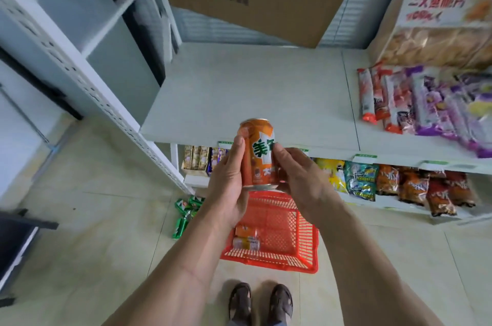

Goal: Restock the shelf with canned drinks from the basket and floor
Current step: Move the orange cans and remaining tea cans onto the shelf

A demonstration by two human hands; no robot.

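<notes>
Green cans [186, 212] lie on the floor at left. My left hand [229, 179] and right hand [300, 179] both grip one upright orange can [258, 155] before the bare shelf [253, 91], above the red basket [279, 229] holding two cans [246, 237].

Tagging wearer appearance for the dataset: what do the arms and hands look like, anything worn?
Both arms are bare to the frame edge, no sleeves showing. The left hand and right hand have no gloves; no watch, ring or wristband visible. Dark strapped sandals on the feet.
</notes>
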